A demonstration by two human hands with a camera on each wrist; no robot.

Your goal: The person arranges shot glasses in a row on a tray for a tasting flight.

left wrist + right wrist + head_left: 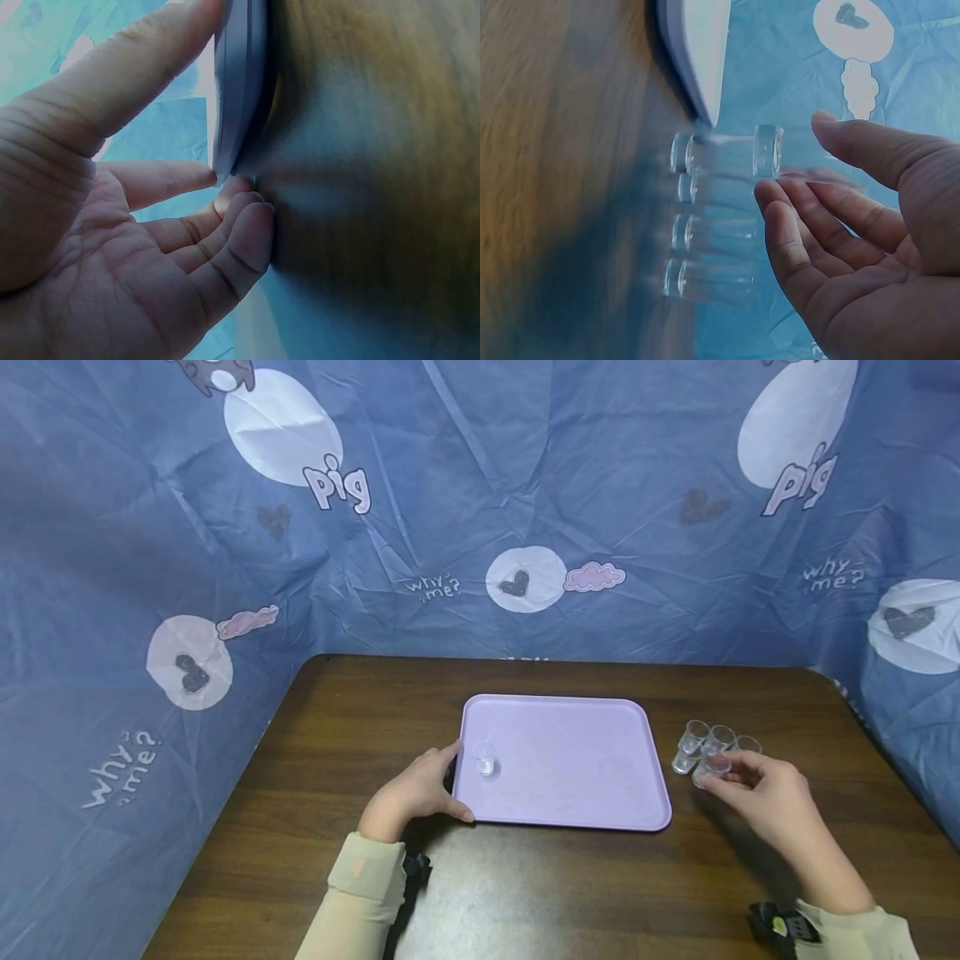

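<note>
A small clear shot glass is pinched between the thumb and fingers of my right hand. In the right wrist view its thick base is lifted to about the rim height of the glasses behind it. Several matching shot glasses stand grouped on the table just beyond that hand. One more shot glass stands upright at the left side of a lilac tray. At the tray's near left corner rests my left hand; its extended thumb and index finger touch the rim, the other fingers bend loosely beside it.
The tray lies mid-table on a dark wooden table with rounded far corners. Blue printed cloth hangs behind and along both sides. The grouped glasses stand close to the tray's right edge.
</note>
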